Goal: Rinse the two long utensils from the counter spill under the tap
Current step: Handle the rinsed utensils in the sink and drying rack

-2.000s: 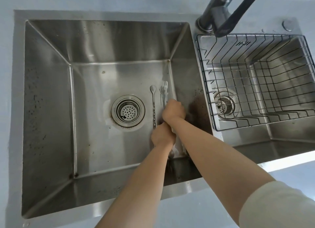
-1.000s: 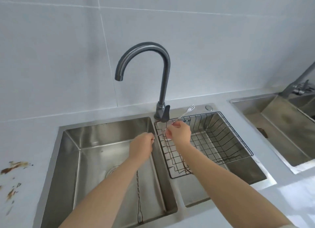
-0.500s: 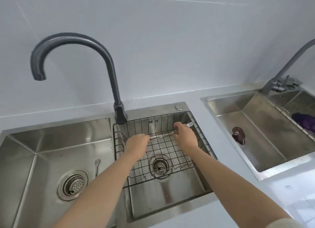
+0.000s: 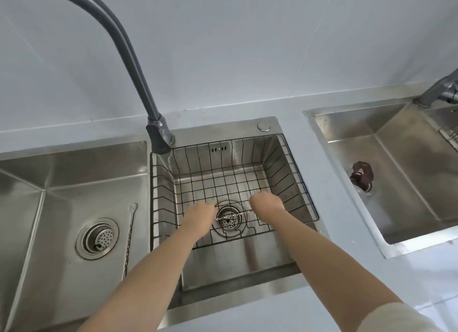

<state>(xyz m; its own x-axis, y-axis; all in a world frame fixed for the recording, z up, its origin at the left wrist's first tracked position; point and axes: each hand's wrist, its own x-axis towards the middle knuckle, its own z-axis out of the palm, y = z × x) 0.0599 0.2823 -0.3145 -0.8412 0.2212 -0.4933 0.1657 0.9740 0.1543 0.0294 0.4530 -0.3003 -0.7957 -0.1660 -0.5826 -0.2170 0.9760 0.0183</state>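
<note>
Head view: twisted utensil [image 4: 234,214] crosswise between both hands.

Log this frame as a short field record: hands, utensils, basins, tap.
left hand: closed on one end of the twisted utensil
right hand: closed on its other end
held utensil position: low over the wire basket in the middle basin
second utensil: long spoon lying in the left basin, beside the drain
tap: no water visible
right sink: dark object at drain
</note>
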